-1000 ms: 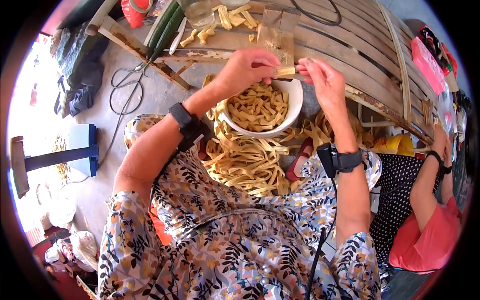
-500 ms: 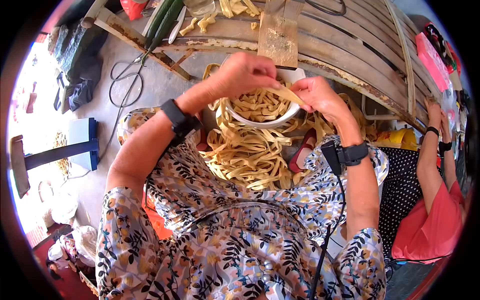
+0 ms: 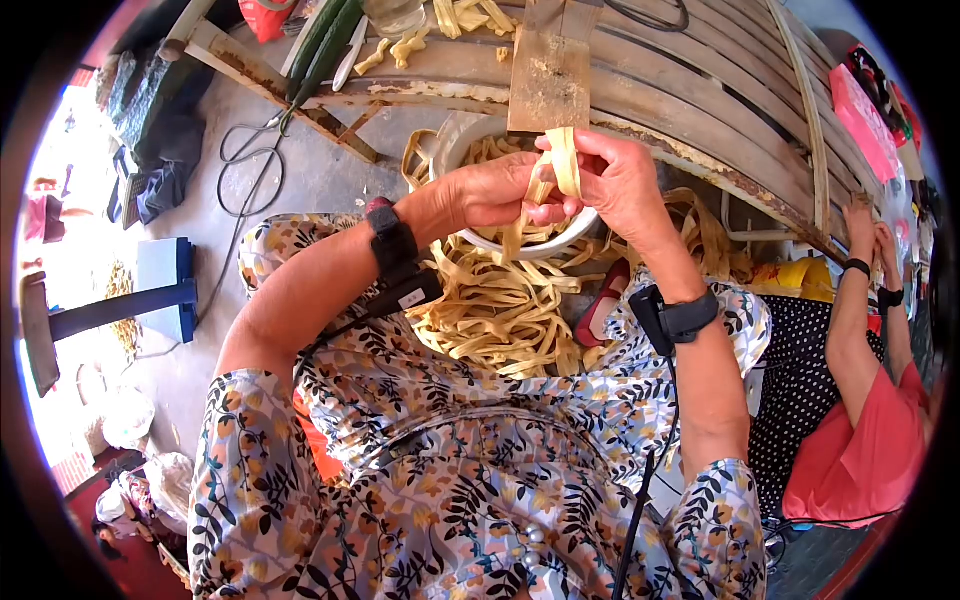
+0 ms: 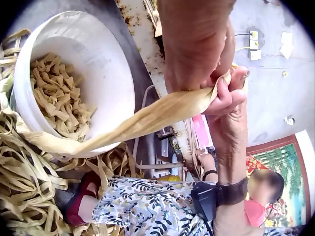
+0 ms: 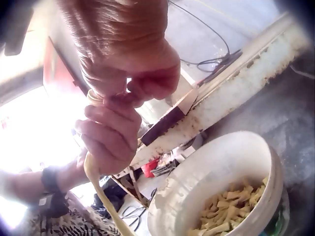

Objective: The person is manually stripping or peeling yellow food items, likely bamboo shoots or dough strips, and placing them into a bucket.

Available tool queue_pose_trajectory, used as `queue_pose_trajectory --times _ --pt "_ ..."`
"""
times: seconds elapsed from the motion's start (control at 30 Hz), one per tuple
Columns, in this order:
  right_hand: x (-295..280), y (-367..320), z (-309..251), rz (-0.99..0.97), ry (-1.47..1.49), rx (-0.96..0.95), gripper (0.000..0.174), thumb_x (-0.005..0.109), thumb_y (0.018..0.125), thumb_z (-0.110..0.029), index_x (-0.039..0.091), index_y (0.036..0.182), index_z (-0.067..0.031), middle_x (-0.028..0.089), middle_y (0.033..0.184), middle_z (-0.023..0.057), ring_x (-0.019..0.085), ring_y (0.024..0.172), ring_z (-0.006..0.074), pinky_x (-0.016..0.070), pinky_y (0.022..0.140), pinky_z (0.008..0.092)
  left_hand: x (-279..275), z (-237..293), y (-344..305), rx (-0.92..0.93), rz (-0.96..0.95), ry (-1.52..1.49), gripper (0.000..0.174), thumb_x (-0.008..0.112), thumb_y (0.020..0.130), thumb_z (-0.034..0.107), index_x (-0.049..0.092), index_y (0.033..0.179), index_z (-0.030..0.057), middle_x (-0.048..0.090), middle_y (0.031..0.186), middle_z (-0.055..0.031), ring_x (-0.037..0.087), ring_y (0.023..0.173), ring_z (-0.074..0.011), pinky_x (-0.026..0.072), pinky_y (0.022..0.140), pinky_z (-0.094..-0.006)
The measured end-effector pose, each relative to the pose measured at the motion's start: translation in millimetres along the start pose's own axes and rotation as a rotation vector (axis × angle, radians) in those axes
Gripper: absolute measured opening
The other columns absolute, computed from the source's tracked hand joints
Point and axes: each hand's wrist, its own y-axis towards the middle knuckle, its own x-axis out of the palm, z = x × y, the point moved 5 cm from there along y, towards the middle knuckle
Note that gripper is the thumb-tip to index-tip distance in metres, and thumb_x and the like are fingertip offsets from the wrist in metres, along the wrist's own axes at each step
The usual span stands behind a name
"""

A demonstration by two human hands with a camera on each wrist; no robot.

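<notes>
Above a white bucket (image 3: 441, 160), both hands work on one long, flat yellow strip (image 3: 565, 162). The left hand (image 3: 495, 190) grips it with curled fingers, and the right hand (image 3: 622, 190) pinches the part that bends up in a loop. In the left wrist view the strip's tail (image 4: 147, 118) slants down across the bucket's rim (image 4: 129, 93). Folded, knotted yellow pieces (image 4: 59, 93) fill the bucket's bottom. A loose heap of long strips (image 3: 500, 310) lies on the floor between the person's feet. The fingertips partly hide each other and the strip.
A slatted bench (image 3: 700, 90) with a rusty edge stands just beyond the bucket. On it lie a wooden board (image 3: 550, 85), some yellow pieces (image 3: 408, 46) and cucumbers (image 3: 325, 50). A cable (image 3: 265, 185) loops on the floor at left. Another person (image 3: 860, 440) sits at right.
The hands held a short stretch of strip over the bench edge; they have come closer together and nearer the body. The strip now bends upward in a loop between them.
</notes>
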Motion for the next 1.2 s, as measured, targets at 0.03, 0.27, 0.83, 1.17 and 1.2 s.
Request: queue_pose_trajectory --times 0.03,0.27,0.83,1.17,1.2 --pt "-0.2 0.1 1.8 0.029 0.03 0.001 0.024 0.063 0.078 -0.023 0.063 0.097 -0.0079 0.062 0.068 0.0047 0.058 0.05 0.0105 0.0446 0.048 0.0222 4.1 3.2 -1.2 -0.003 0.04 -0.025 0.028 0.054 0.086 0.028 0.055 0.09 -0.0002 0.056 0.072 -0.0045 0.049 0.055 -0.0075 0.0385 0.047 -0.0174" --pt "-18.7 -3.1 -24.0 0.525 -0.712 -0.365 0.023 0.066 0.075 -0.021 0.064 0.089 -0.0027 0.059 0.069 0.0018 0.049 0.051 0.0106 0.0394 0.05 0.0247 -15.9 34.5 -2.4 0.323 0.666 0.345 0.018 0.049 0.088 0.012 0.056 0.096 -0.0022 0.058 0.075 -0.0037 0.051 0.056 -0.0077 0.0426 0.05 -0.0179" --pt "-12.4 -1.6 -3.7 0.474 -0.051 -0.137 0.009 0.064 0.073 -0.009 0.063 0.072 0.0002 0.053 0.055 -0.0041 0.039 0.049 0.0019 0.031 0.043 0.0197 5.9 55.0 -8.5 0.385 0.767 0.927 0.024 0.056 0.084 0.026 0.054 0.091 0.0023 0.051 0.063 -0.0003 0.045 0.05 -0.0059 0.0374 0.046 -0.0213" --pt "-61.5 2.5 15.7 0.555 0.353 0.14 0.018 0.069 0.074 -0.018 0.064 0.08 -0.0016 0.051 0.059 -0.0042 0.042 0.051 0.0015 0.0299 0.044 0.0164 6.0 44.5 -6.7 0.159 0.457 0.617 0.025 0.048 0.09 0.023 0.06 0.091 0.0011 0.041 0.059 0.0066 0.034 0.051 -0.0015 0.0265 0.046 -0.0156" --pt "-55.7 1.8 13.4 0.542 0.344 0.174 0.02 0.069 0.074 -0.019 0.064 0.081 -0.0016 0.053 0.06 -0.0034 0.044 0.052 0.0014 0.0309 0.044 0.0157 3.6 43.3 -7.7 0.136 0.449 0.621 0.025 0.047 0.09 0.023 0.06 0.09 0.001 0.042 0.06 0.0065 0.034 0.051 -0.0012 0.0269 0.045 -0.0153"
